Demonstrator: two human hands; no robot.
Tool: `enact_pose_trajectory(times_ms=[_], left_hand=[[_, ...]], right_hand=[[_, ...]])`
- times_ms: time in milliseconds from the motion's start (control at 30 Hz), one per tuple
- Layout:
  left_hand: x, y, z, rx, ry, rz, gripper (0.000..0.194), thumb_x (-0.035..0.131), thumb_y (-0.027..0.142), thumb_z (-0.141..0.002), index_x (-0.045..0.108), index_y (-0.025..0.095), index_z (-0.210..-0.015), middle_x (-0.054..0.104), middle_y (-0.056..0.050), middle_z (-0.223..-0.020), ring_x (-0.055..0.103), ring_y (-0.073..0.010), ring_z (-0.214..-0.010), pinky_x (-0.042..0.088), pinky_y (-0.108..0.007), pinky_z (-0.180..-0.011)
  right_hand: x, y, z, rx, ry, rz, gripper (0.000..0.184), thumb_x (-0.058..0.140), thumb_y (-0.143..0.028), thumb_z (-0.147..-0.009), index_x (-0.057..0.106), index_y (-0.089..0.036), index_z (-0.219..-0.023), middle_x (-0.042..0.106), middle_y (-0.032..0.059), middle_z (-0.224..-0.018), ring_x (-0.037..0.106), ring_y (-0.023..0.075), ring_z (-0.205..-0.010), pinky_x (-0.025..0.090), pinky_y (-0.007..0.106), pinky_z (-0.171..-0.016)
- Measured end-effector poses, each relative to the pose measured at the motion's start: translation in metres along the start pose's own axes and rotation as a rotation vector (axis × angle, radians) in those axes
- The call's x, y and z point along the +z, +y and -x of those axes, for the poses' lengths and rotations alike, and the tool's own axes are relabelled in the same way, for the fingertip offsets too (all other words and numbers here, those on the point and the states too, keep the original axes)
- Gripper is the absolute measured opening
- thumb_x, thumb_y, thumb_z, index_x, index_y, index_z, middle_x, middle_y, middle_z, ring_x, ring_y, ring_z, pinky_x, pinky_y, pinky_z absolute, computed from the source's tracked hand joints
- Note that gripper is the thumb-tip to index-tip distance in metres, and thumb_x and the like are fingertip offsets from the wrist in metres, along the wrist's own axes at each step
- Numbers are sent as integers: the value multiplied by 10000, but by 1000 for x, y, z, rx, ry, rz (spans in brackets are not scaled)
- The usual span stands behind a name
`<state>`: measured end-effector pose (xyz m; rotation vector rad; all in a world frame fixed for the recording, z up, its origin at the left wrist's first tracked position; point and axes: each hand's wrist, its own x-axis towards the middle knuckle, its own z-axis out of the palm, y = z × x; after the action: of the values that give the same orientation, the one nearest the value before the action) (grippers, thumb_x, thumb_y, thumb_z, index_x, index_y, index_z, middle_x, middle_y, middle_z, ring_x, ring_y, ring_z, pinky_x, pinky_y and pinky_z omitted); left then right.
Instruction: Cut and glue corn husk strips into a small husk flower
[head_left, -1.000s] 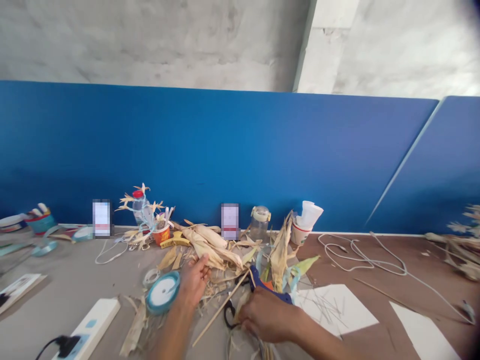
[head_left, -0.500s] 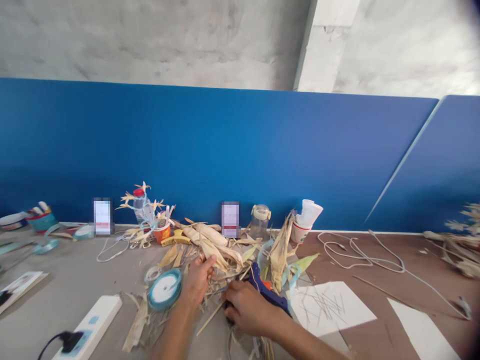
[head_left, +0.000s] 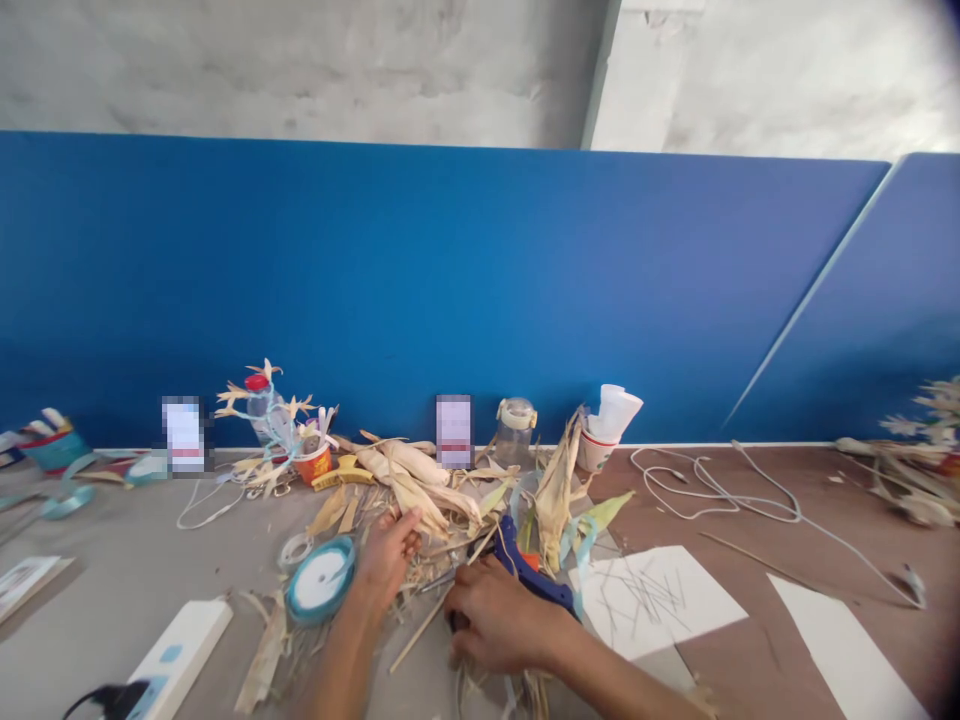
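My left hand (head_left: 386,556) lies in a heap of dried corn husks (head_left: 420,490), its fingers curled around a husk strip. Close to its right, my right hand (head_left: 491,622) is closed over black-handled scissors (head_left: 453,622), which it mostly hides. A thin wooden stick (head_left: 420,630) runs slantwise between the two hands. Touching the back of my right hand is a blue glue gun (head_left: 529,575).
Left of my left hand sits a teal ribbon spool (head_left: 321,580), with a white power strip (head_left: 176,655) further left. White paper sheets (head_left: 652,600), a white cable (head_left: 712,490), a paper cup (head_left: 600,450) and a glass jar (head_left: 515,432) stand before the blue partition (head_left: 450,290).
My right hand has slid left and up towards my left hand, covering the scissors' handles. My left hand has stayed in the husks. The view has shifted slightly.
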<state>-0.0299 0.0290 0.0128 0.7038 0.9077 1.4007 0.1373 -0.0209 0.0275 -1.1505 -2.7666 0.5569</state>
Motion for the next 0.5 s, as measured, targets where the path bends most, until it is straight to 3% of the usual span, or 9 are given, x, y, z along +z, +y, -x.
enact_pose_trajectory(times_ms=[200, 300, 400, 500], left_hand=[[-4, -2, -2, 4, 19, 25, 423, 809, 280, -531, 397, 190, -566, 358, 118, -444, 271, -31, -391, 250, -174, -397], [-4, -4, -3, 4, 24, 33, 409, 805, 267, -533, 406, 187, -574, 349, 123, -442, 264, -27, -386, 246, -171, -394], [-4, -5, -5, 3, 22, 22, 396, 806, 269, -527, 423, 182, -581, 348, 123, -436, 266, -26, -381, 237, -169, -392], [-3, -5, -5, 2, 32, 9, 400, 812, 278, -506, 431, 180, -579, 350, 124, -429, 255, -24, -374, 220, -169, -388]], right_hand=[[-7, 11, 0, 137, 145, -67, 176, 514, -250, -803, 674, -178, -819, 661, 58, -878, 595, 179, -837, 380, 247, -750], [-9, 11, 5, 220, 109, -64, 159, 518, -222, -781, 667, -177, -808, 668, 54, -860, 600, 172, -778, 383, 238, -682], [-7, 3, 10, 194, 92, -60, 148, 526, -213, -767, 661, -173, -814, 666, 56, -875, 598, 174, -796, 398, 233, -685], [-1, -4, 8, 123, 123, 22, 164, 513, -217, -788, 666, -165, -815, 662, 78, -920, 583, 202, -902, 400, 270, -805]])
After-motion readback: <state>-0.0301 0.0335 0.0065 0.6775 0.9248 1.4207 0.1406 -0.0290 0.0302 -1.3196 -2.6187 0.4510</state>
